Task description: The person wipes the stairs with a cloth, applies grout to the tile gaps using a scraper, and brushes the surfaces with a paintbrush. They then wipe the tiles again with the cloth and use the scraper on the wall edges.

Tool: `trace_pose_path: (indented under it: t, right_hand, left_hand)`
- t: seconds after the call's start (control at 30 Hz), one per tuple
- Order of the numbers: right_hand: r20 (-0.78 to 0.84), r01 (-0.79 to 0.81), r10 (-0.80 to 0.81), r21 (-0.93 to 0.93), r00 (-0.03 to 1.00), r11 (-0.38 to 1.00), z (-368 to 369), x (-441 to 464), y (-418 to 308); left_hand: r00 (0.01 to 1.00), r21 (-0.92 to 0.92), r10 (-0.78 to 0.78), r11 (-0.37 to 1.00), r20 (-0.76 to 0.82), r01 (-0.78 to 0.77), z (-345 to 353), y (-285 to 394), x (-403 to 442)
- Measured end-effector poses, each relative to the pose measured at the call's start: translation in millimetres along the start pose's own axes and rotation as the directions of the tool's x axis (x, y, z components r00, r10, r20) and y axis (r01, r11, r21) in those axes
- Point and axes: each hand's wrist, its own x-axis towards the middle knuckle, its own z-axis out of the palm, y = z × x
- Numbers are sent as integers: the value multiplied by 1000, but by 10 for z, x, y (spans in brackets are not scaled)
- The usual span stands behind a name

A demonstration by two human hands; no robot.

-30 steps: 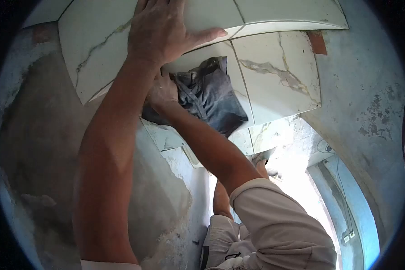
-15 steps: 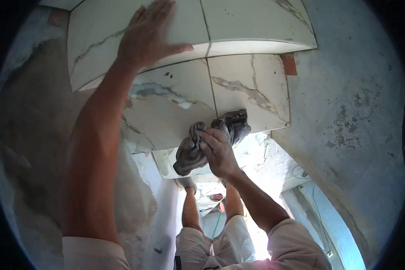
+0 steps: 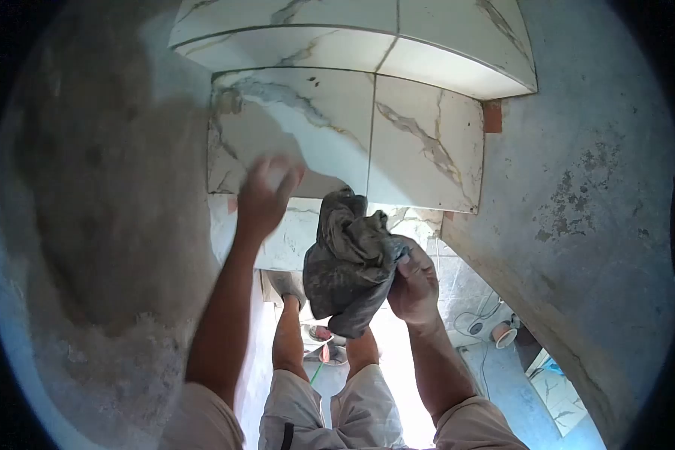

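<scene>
A crumpled dark grey cloth (image 3: 348, 262) hangs in the air in front of my body, below the edge of a marble-patterned tiled step (image 3: 420, 165). My right hand (image 3: 416, 281) pinches the cloth at its right side. To the left of the cloth, my left hand (image 3: 271, 191) is raised over the step's lower left edge, blurred by motion and touching nothing that I can make out; its fingers are smeared.
A higher tiled step (image 3: 457, 67) curves across the top. Rough plastered walls stand on the left (image 3: 90, 225) and right (image 3: 577, 165). Below are my legs, a bright floor, a cable (image 3: 484, 319) and a round pot-like object (image 3: 505, 335).
My left hand has left the upper step and come down toward me. My right hand has brought the cloth off the lower step, closer to my body, and the cloth hangs more spread out.
</scene>
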Motion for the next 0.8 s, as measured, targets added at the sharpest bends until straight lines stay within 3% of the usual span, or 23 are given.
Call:
trace_pose_path:
  t: [0.03,0.07,0.1,0.17,0.2,0.23,0.33,0.4,0.43,0.47,0.5,0.53,0.57,0.63,0.67,0.7,0.73,0.77,0.8]
  right_hand:
    - [1,-22,22,76,1000,997,-21,4,56]
    - [7,-31,31,65,999,997,-4,25,106]
    - [-14,-45,46,69,999,997,20,39,160]
    - [-34,-73,76,64,997,995,52,57,278]
    - [-59,-87,92,77,994,993,65,74,343]
    - [-85,-99,107,91,991,991,90,78,404]
    - [-87,-105,110,56,990,993,102,37,530]
    - [-61,-85,87,43,994,995,132,22,609]
    - [-159,-67,74,44,985,997,162,-4,640]
    - [-261,-53,63,43,963,998,185,-71,667]
    - [-253,-59,67,41,965,997,102,-142,725]
    - [-346,-113,113,21,931,993,-60,-225,812]
    - [-434,-166,151,5,888,986,-80,-246,844]
    - [-506,-262,177,-102,844,960,-32,-327,880]
    - [-583,-356,183,-197,791,914,22,-313,874]
    - [-578,-354,181,-201,795,913,38,-237,827]
    - [-541,-487,193,-474,818,734,18,-103,717]
    - [-507,-545,218,-698,834,465,-27,71,585]
    - [-257,-269,82,-922,963,277,-166,304,330]
  left_hand:
    - [967,-381,-211,890,145,251,17,-215,-456]
    - [878,-422,-353,777,323,467,4,-324,-835]
    - [798,-508,-394,621,455,597,61,-568,-1198]
    - [738,-627,-291,394,609,672,149,-443,-1613]
    - [780,-721,-215,297,588,626,221,-420,-1721]
    - [749,-718,-218,215,625,662,293,-394,-1765]
    - [740,-722,-245,178,626,669,263,-426,-1795]
    - [700,-657,-269,241,661,714,178,-600,-1760]
    - [710,-667,-270,244,650,704,113,-662,-1764]
    - [743,-590,-383,452,549,669,-18,-594,-1771]
    - [778,-462,-465,629,422,626,-112,-554,-1774]
    - [960,-301,-260,912,104,279,-160,-556,-1798]
    - [961,-305,-260,911,93,276,-196,-529,-1767]
    - [984,-203,-5,979,-177,-32,-289,-415,-1697]
    - [989,-273,-140,954,-39,125,-374,-327,-1666]
    - [989,-274,-138,954,-45,121,-355,-366,-1612]
    - [951,-540,-308,806,-33,242,-297,-435,-1520]
    - [889,-757,-457,571,29,318,-262,-466,-1399]
    - [875,-868,-484,422,30,263,-300,-371,-1217]
